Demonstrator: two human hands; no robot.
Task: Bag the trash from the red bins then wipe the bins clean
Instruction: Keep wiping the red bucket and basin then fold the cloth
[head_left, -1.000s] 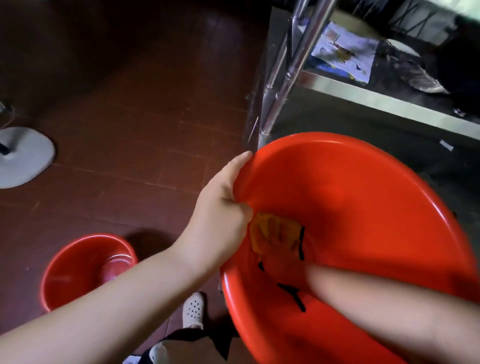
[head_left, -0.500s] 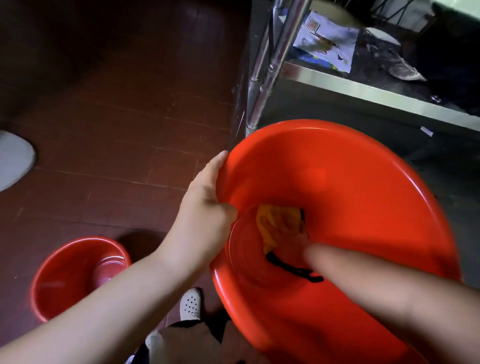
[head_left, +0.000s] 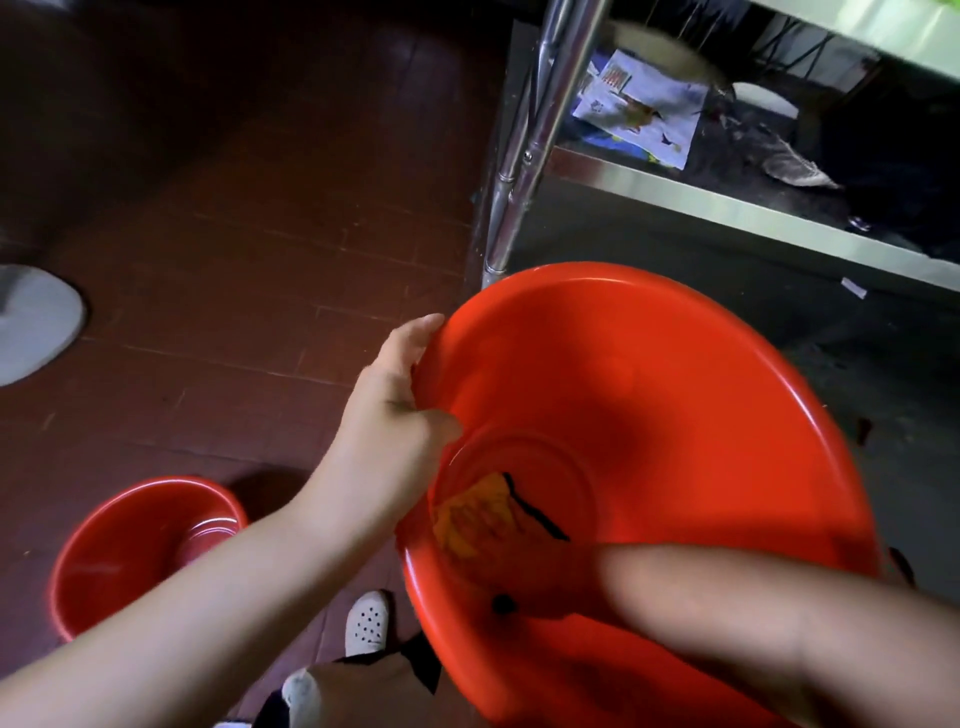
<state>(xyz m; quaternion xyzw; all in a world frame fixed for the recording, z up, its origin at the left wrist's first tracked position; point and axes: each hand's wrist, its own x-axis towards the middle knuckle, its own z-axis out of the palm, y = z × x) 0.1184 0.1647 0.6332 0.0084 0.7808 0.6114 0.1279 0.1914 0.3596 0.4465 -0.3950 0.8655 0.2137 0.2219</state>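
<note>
The red bin (head_left: 649, 415) is tilted toward you, held off the floor; your left hand (head_left: 395, 415) grips its rim, your right hand (head_left: 524, 566) presses a yellow cloth (head_left: 478, 519) against its bottom, grip unclear. A second red bin (head_left: 130, 545) stands on the floor. No legible writing.

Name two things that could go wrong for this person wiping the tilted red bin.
The left hand alone grips the rim of the large red bin, held tilted off the floor; wiping pressure might twist it loose. The right hand presses the yellow cloth deep inside, tinted red and blurred, so missed patches may go unnoticed. The small red bin sits near the feet, a possible trip.
</note>
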